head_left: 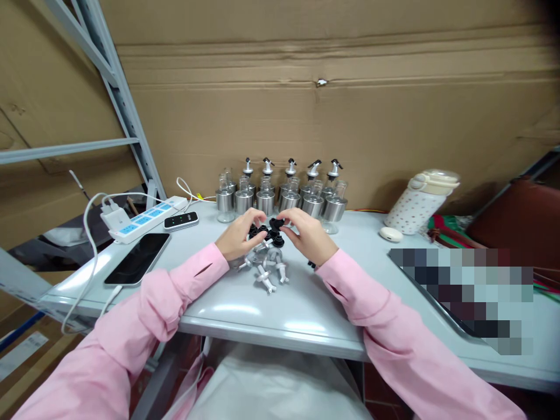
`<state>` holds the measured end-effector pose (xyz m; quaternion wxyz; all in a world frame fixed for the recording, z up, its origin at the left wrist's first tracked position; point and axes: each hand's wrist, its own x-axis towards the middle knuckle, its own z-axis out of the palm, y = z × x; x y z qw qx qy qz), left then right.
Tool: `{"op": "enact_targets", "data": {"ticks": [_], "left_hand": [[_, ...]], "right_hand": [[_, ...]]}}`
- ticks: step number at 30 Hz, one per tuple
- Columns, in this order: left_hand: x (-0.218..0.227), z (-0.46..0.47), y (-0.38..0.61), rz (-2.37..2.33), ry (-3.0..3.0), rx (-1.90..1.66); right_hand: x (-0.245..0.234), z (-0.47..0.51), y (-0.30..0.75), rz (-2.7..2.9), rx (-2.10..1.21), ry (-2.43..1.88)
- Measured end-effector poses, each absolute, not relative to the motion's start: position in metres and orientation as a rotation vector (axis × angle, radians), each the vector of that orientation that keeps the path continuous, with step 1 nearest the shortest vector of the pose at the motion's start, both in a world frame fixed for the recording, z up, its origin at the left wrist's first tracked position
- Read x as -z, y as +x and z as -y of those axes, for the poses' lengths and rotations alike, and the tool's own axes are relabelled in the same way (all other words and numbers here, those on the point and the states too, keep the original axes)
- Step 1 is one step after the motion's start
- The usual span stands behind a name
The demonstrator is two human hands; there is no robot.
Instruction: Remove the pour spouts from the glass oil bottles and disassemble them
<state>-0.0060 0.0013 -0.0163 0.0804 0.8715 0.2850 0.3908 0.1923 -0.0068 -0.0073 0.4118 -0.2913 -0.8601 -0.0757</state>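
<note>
My right hand (308, 233) pinches a small black rubber stopper (276, 224) between thumb and fingertips, just above a pile of similar black stoppers (277, 241). Left of it, my left hand (242, 234) curves over the pile's edge, thumb and index finger apart, with nothing visible between them. Several grey-white pourer spouts (265, 279) lie loose on the table in front of the pile. Behind my hands stands a row of glass bottles with steel sleeves (265, 203). In the row behind, several bottles carry pourer spouts with black flip caps (291, 167).
On the left of the grey table (271, 315) are a power strip (149, 220), a small black device (181, 220) and a phone (137, 258) with a white cable. A spotted flask (417, 204), a white round case (391, 234) and a partly blurred tablet (437, 297) are on the right.
</note>
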Motion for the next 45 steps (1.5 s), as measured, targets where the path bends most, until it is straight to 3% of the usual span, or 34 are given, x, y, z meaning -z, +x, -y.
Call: {"op": "enact_targets", "data": {"ticks": [5,17,23,29,45], "left_hand": [[0.016,-0.002,-0.006,-0.729,2.817,-1.175],[0.02,-0.008,-0.008,-0.949,3.135,-1.032],[0.021,-0.022,-0.017,-1.302,2.948,-1.13],[0.026,-0.033,-0.022,-1.595,2.886,-0.956],[0.04,-0.04,-0.022,-1.624,2.873,-0.784]], "right_hand": [[0.013,0.006,0.187,2.219,0.14,-0.698],[0.016,0.008,0.181,2.167,0.122,-0.724],[0.012,0.011,0.181,2.16,0.143,-0.73],[0.011,0.011,0.183,2.174,0.156,-0.767],[0.01,0.011,0.184,2.195,0.141,-0.788]]}}
